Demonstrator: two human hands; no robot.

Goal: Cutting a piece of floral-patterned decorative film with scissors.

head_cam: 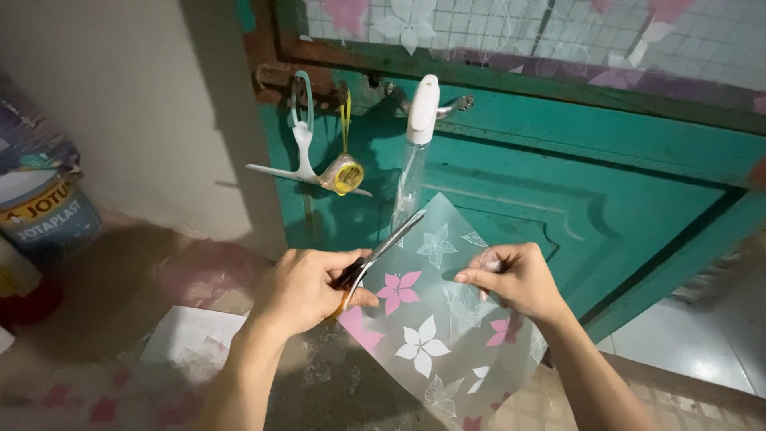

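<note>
Left hand (pixel 307 289) closed around scissors (pixel 377 257), blades slightly parted and pointing up-right along the left edge of the film (pixel 447 319). Right hand (pixel 519 279) pinching the film's upper right edge between thumb and fingertips. Film held at centre frame, tilted, translucent, printed with pink and white flowers, lower end trailing toward the bottom edge. Directly behind, a teal door (pixel 606 191) filling the upper right, glass pane (pixel 686 36) at the top covered in the same flower pattern. Hung from the door at upper centre: a white squeegee (pixel 302 160), a yellow tape measure (pixel 345 175), a clear spray bottle (pixel 413 152) with white head. Paint bucket (pixel 44 211) at far left against a pale wall. White sheet (pixel 195 339) on the floor, lower left.
</note>
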